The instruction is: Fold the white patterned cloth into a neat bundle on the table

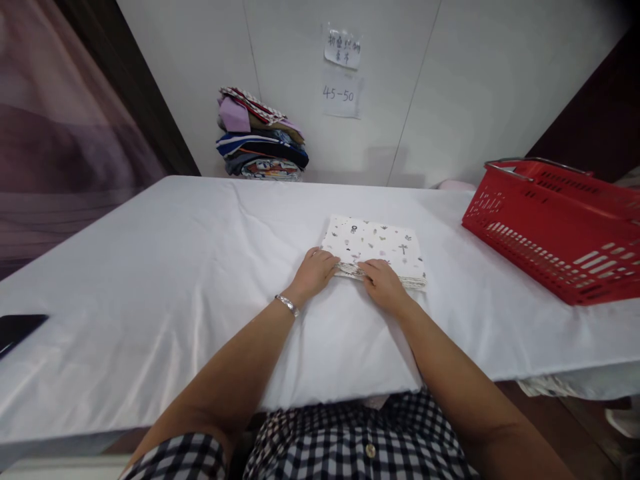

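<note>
Two hands meet at the near edge of a folded patterned cloth (375, 248) lying flat on the white-covered table (175, 280), a little right of centre. Left hand (314, 272): fingers curled onto the cloth's near left corner, tips partly tucked under the layered edge; bracelet (287, 305) at the wrist. Right hand (383, 283): fingers bent, pinching the same stacked edge from above; how deep the tips go cannot be told. Cloth is white with small scattered prints, too small to read; its near edge shows several thin layers. Table cover smooth, faintly glossy, softly creased. Red slotted plastic basket (555, 227) at right, cut off by the frame, contents hidden. Dark flat object (20, 328) at left edge, cropped. Stack of folded fabrics (260, 137) against the wall; two paper notes (342, 70) above, upper writing illegible.
</note>
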